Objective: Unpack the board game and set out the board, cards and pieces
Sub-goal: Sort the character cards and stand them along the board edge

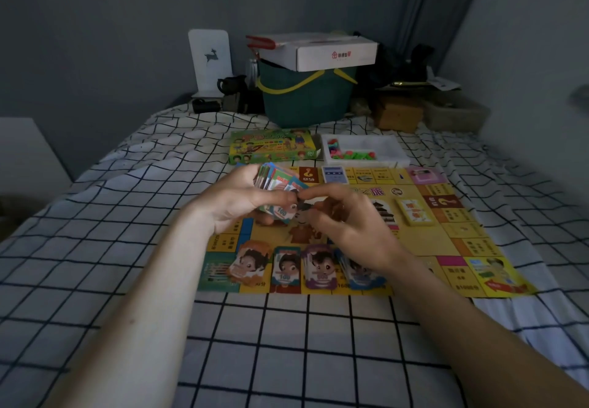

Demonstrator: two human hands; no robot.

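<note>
Checked bedding (287,344) carries the unfolded board (424,242), with four note piles (302,267) along its near edge. Left hand (242,197) grips a fanned card stack (277,181); right hand (347,216) pinches its top card. Sorting looks partly done, and pieces remain in the far white tray (365,149).

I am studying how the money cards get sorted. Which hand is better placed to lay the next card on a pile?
Probably the right hand: it pinches one card, and the piles lie just below it. The left hand holds the stack.
</note>
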